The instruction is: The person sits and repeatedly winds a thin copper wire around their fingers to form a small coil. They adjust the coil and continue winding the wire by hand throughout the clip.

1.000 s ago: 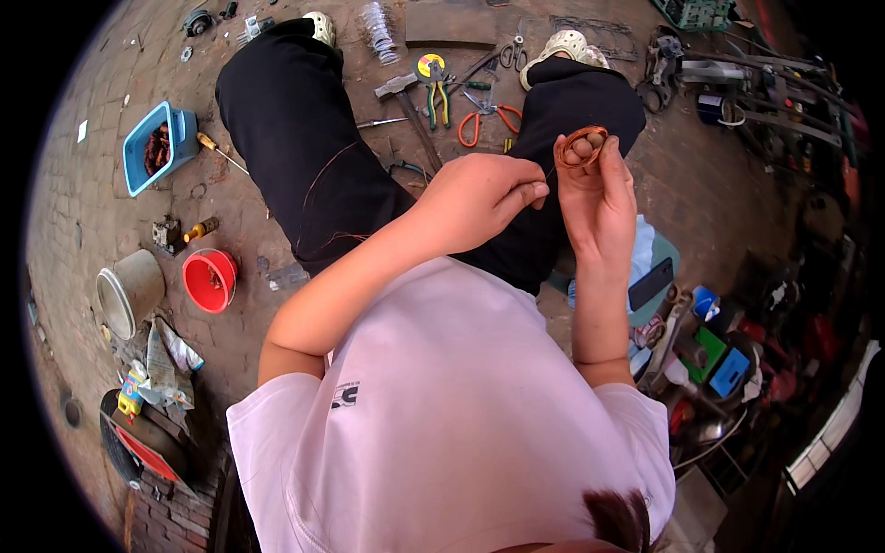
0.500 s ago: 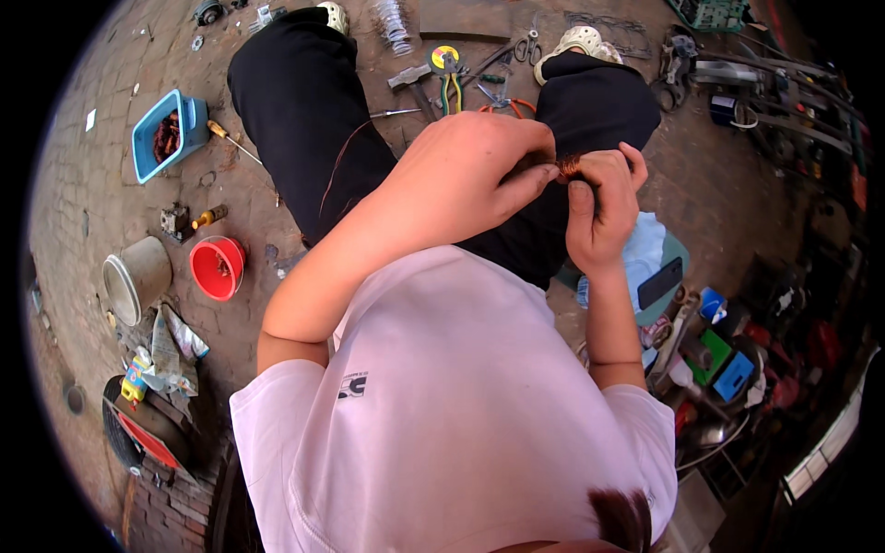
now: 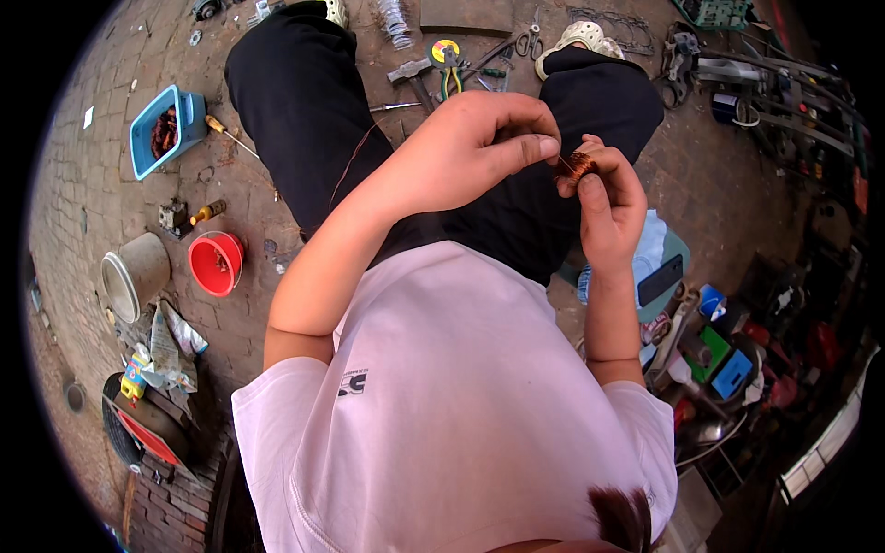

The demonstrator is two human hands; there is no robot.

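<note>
A small coil of copper wire [image 3: 578,167] is pinched between the thumb and fingers of my right hand [image 3: 612,205], above my right thigh. Just left of it, my left hand [image 3: 479,152] is closed, thumb pressed to the fingers on a thin strand that runs to the coil. Loose copper wire [image 3: 354,158] hangs in a curve behind my left wrist, across my left trouser leg. My left hand's curled fingertips are partly hidden behind its thumb.
Pliers [image 3: 451,77], a hammer [image 3: 411,74] and scissors [image 3: 529,42] lie between my feet. On the left are a blue basin [image 3: 196,120], a red bucket [image 3: 217,264] and a screwdriver [image 3: 218,127]. A phone [image 3: 661,280] rests by my right forearm.
My hands have drawn slightly apart, and the coil shows more fully. My right hand has turned and shifted a little right and down. The strand between the hands is now visible.
</note>
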